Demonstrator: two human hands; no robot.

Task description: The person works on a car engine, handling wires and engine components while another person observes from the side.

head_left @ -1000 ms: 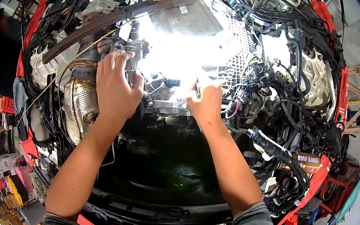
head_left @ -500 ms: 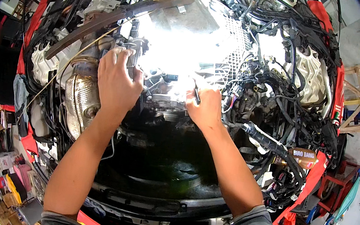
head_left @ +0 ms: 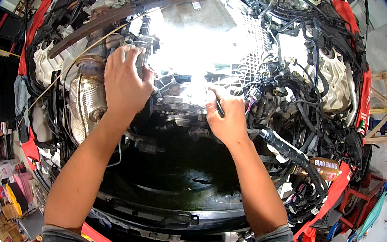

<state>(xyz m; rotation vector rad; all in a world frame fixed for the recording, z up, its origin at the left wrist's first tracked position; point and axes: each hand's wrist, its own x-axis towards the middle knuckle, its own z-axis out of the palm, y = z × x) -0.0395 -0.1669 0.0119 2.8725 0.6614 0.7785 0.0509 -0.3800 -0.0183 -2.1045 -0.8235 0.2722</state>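
Note:
My left hand (head_left: 127, 82) is curled at the left side of the engine (head_left: 183, 87), its fingers and thumb around the edge of a dark ribbed engine part (head_left: 144, 54). My right hand (head_left: 228, 116) pinches a slim black pen-like tool (head_left: 220, 108) at the engine's front, right of centre. The tool's far end is lost in the bright glare. A silvery heat-shielded exhaust part (head_left: 83, 98) stands just left of my left forearm. Cut wiring and connectors (head_left: 261, 76) lie beyond my right hand.
A long brown bar (head_left: 119, 15) and a thin yellowish rod (head_left: 81, 58) cross the engine bay at upper left. A brown can (head_left: 321, 168) lies among the wires at right. Red covers (head_left: 333, 200) line the edges. A dark hollow (head_left: 172, 167) opens between my forearms.
My right hand has moved a little right and nearer to me, with the black tool tilted differently in its fingers. My left hand has stayed almost in place.

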